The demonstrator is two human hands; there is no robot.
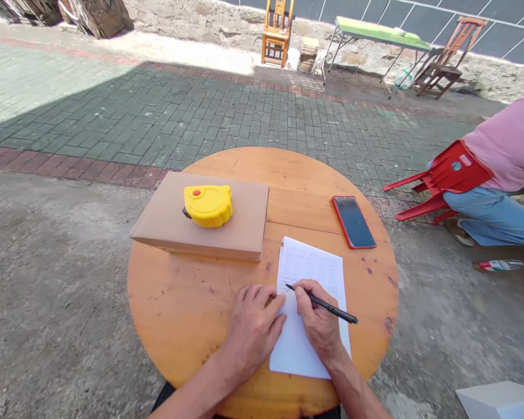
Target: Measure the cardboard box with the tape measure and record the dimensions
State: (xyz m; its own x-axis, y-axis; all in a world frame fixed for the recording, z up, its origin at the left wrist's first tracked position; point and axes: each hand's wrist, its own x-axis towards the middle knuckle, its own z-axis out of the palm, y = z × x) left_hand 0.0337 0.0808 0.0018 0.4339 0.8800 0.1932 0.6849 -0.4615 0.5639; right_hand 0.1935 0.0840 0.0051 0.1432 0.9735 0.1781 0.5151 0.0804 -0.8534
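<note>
My right hand (317,317) grips a black pen (327,305), its tip resting on a white sheet of paper (312,273) with faint printed rows. My left hand (253,323) lies flat, fingers together, pressing the paper's left edge onto the round wooden table (179,308). Further back on the table lies a flat brown cardboard box (240,224) with a yellow tape measure (208,205) on top. A red-cased phone (353,221) lies face up, screen dark, to the right of the box.
A person in a pink shirt and jeans (504,157) sits on a red plastic chair (445,177) at the right. Far back stand a wooden chair (278,32), a green folding table (378,32) and another chair (445,58). Paved ground surrounds the table.
</note>
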